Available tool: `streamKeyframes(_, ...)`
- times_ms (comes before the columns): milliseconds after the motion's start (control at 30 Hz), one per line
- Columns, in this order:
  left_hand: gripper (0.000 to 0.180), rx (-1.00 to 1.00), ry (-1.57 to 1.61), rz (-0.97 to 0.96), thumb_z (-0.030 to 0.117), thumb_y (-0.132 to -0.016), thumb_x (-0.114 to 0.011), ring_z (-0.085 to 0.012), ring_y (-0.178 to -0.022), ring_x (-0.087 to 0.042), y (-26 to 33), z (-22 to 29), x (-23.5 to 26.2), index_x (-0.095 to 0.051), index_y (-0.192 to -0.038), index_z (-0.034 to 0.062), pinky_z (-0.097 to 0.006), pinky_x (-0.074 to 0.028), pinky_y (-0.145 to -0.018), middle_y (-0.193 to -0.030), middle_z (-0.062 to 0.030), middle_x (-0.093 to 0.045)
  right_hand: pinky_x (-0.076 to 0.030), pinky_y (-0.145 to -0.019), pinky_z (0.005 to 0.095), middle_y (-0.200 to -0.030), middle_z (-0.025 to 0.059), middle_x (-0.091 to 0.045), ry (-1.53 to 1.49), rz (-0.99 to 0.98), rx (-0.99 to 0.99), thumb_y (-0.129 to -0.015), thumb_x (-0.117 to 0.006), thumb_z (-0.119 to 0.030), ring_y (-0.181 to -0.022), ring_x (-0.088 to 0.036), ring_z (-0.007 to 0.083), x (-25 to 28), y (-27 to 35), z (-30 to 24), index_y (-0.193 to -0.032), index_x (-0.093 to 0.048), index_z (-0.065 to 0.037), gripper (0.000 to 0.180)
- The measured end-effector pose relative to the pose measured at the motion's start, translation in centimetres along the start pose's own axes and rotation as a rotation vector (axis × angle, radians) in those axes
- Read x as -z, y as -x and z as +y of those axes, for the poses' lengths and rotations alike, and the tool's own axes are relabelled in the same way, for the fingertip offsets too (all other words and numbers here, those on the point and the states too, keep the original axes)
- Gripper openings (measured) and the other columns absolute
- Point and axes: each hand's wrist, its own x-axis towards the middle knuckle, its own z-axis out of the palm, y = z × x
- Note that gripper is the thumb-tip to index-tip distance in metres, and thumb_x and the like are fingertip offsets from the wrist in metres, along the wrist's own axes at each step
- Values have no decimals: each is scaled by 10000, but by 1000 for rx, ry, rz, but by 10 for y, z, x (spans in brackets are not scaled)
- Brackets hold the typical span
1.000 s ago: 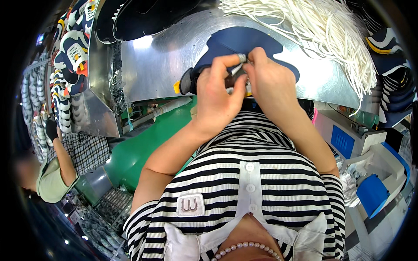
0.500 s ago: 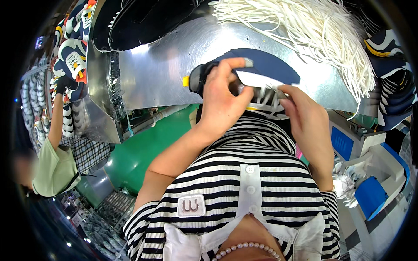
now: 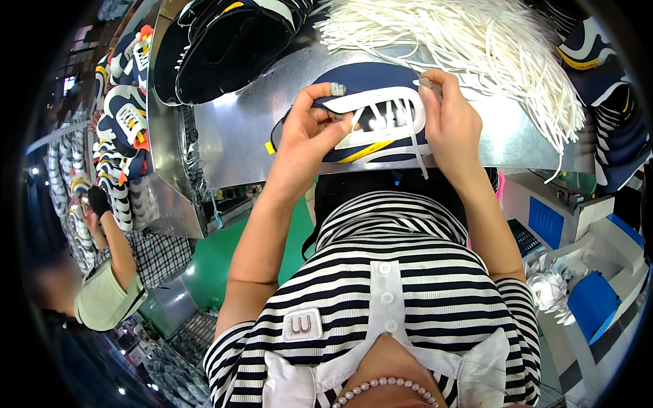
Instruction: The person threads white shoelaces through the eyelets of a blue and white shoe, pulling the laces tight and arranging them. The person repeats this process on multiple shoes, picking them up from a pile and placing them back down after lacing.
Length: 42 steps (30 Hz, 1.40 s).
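A navy shoe upper (image 3: 381, 75) with a white lace panel and a yellow stripe lies on its side at the near edge of the metal table. White shoelace (image 3: 389, 114) crosses its opening in several rows, and one loose end hangs over the near side. My left hand (image 3: 303, 132) is closed on the upper at its left end, thumb beside a lace strand at the opening. At the other end my right hand (image 3: 452, 126) grips the upper, index finger bent and thumb against the white panel. Its fingertips partly hide what they pinch.
A heap of white shoelaces (image 3: 469, 47) covers the far right of the metal table (image 3: 252, 146). Black and navy uppers (image 3: 238, 51) stand at the far left, and more navy uppers (image 3: 615, 129) are stacked at right. A co-worker (image 3: 112, 292) is at left beside racks of shoes.
The upper has turned so its laced opening faces up more. My left hand has shifted left, my right hand up and left to the upper's right end. A loose lace end now hangs down.
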Motion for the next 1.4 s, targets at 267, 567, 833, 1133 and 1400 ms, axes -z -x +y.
streamKeyframes(267, 361, -556, -1097, 57, 138, -794, -775, -336, -930, -641, 28, -1, -29, -606, -1093, 24, -395, -508, -793, -1032, -136, -653, -437, -481, 337, -590, 34, -599, 98, -258, -86, -790, -788, -256, -508, -609, 213, 27, 41, -14, -909, -628, -111, 247)
streamKeyframes(567, 227, -666, -1024, 69, 69, -805, -716, -318, -770, -622, -3, -6, -34, -664, -1024, 37, -379, -485, -664, -876, -113, -628, -465, -503, 340, -634, 44, -619, -17, -445, 135, -739, -706, -65, -531, -626, 217, 45, 44, -29, -893, -618, -121, 186)
streamKeyframes(833, 237, -887, -904, 142, -20, -773, -716, -276, -659, -564, 3, 9, -34, -680, -1004, 19, -361, -442, -593, -772, -108, -557, -493, -571, 254, -834, 73, -703, -298, -153, -40, -893, -699, -118, -637, -638, 114, 49, 37, -21, -978, -702, -10, 137)
streamKeyframes(1133, 270, -994, -868, 167, -50, -769, -710, -261, -641, -534, 15, 35, -37, -664, -1030, 4, -346, -423, -571, -755, -100, -529, -476, -627, 234, -795, 14, -676, -642, -575, -161, -920, -677, -100, -730, -597, 59, 43, 42, -28, -972, -692, 1, 114)
streamKeyframes(1400, 270, -379, -1243, -108, 247, -911, -627, -348, -846, -658, -7, 2, -26, -685, -1114, 78, -433, -507, -743, -930, -148, -687, -507, -579, 230, -833, 36, -648, -626, -413, -212, -916, -662, -78, -688, -619, 89, 50, 33, -32, -1024, -679, 26, 151)
